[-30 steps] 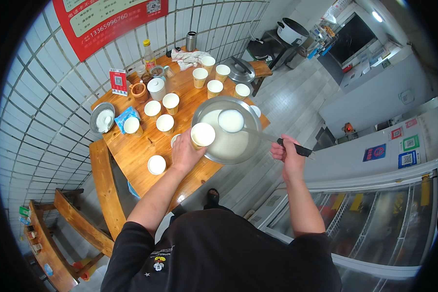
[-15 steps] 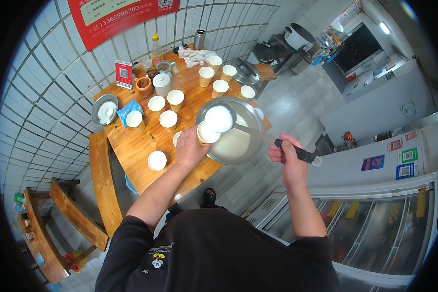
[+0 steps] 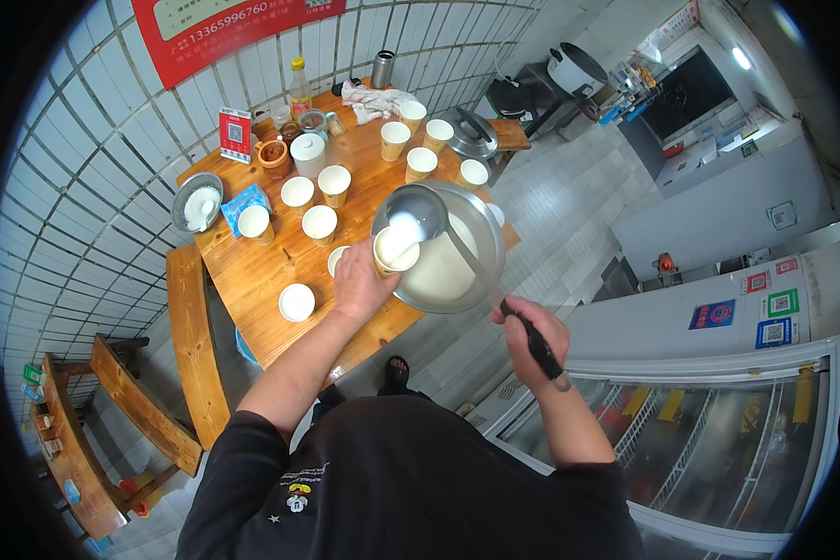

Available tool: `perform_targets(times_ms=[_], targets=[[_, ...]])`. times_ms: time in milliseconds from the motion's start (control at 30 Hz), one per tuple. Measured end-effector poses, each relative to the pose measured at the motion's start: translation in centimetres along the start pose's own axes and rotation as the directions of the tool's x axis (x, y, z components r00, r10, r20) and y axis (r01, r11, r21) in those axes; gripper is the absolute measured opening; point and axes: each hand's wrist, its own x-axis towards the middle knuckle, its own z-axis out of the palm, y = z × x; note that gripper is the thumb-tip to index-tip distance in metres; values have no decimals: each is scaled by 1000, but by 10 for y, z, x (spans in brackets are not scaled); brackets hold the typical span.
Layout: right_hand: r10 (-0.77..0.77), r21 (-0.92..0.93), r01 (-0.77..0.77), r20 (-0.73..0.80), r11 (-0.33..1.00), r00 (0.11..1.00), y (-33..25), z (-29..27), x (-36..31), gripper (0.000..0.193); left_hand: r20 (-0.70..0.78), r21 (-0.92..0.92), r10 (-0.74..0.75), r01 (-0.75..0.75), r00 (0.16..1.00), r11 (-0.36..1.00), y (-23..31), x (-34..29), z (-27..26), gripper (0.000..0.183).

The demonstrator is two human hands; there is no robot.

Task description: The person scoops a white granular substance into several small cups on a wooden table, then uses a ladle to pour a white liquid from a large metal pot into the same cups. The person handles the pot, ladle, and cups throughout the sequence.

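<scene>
My left hand (image 3: pixel 362 285) is wrapped round a paper cup (image 3: pixel 395 250), held at the near left rim of a wide steel pot (image 3: pixel 497 245). White liquid (image 3: pixel 443 271) fills the lower part of the pot. In my right hand (image 3: pixel 532 341) is the black handle of a ladle (image 3: pixel 418 213). Its bowl is tipped over the cup, and white liquid runs from it into the cup. More paper cups stand on the wooden table: a group with one cup (image 3: pixel 319 225) left of the pot, and another with a cup (image 3: pixel 421 165) behind it.
On the table are a bowl of white powder (image 3: pixel 199 207), a blue packet (image 3: pixel 244 209), a white lidded jar (image 3: pixel 308 155), a yellow-capped bottle (image 3: pixel 300 89), a cloth (image 3: pixel 373 101) and a steel lid (image 3: pixel 471 133). A bench (image 3: pixel 194 345) stands left; a glass-topped freezer (image 3: pixel 709 439) stands right.
The ladle's bowl, full of white liquid before, has tipped over the cup and is pouring. My right hand has turned and moved slightly down and left. The cup stays beside the pot.
</scene>
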Motion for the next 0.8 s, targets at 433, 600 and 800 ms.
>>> perform_targets(times_ms=[433,600,800], targets=[[-85,-233,76,-28,969,996,90,38,-24,27,-53,-22,32,-34,998,999,-6,-2,4,69],[12,-198,5,82,980,997,113,54,-46,25,-62,-15,45,-46,997,999,-7,-3,3,68],[616,333,-587,23,738,787,128,69,-59,22,-59,-15,43,-44,997,999,-5,-3,1,68]])
